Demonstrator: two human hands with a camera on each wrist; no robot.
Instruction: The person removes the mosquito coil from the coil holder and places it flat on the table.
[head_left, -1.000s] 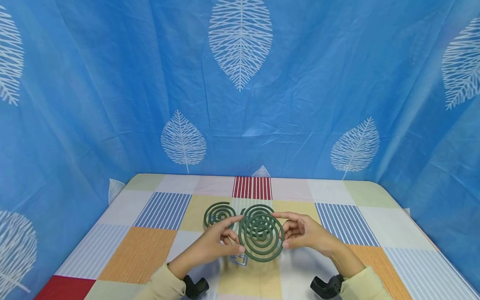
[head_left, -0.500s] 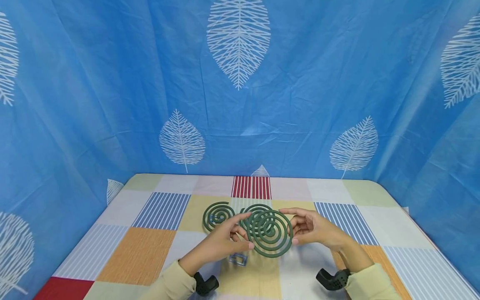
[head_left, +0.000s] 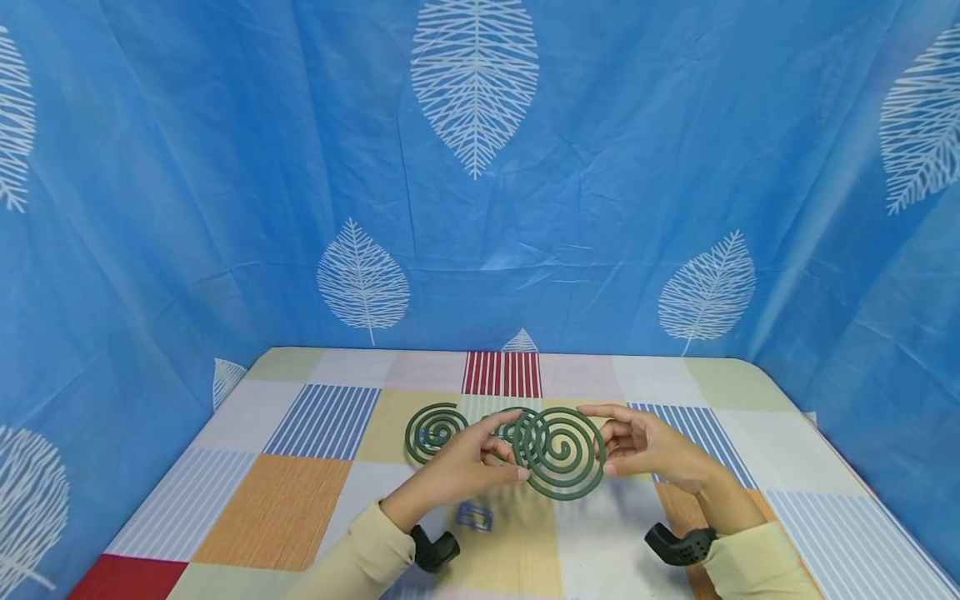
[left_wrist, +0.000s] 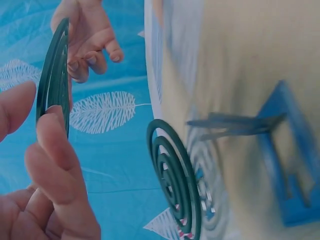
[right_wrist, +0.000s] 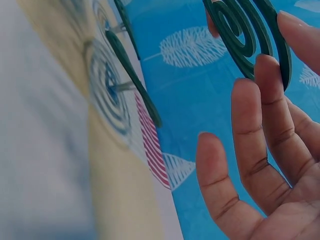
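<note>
A green mosquito coil [head_left: 561, 456] is held up above the table between both hands, its spiral facing the head camera. My left hand [head_left: 472, 458] grips its left edge between thumb and fingers. At the opposite edge, my right hand [head_left: 652, 446] holds it with fingertips and thumb; the ring and little fingers stand away from it in the right wrist view. Behind the held one, a second coil [head_left: 512, 433] is partly hidden. A third coil [head_left: 451, 407] sits left of that, partly covered by the left hand. In front lies a small blue stand [head_left: 475, 526].
A checked cloth covers the table [head_left: 273, 508]. Blue curtains [head_left: 480, 233] with white leaf prints enclose it at the back and sides. Both raised coils rest on supports above the cloth, and the blue stand has upright prongs in the left wrist view.
Both hands have carried the held coil to the right and slightly up, uncovering more of the blue stand. The other two coils have stayed in place.
</note>
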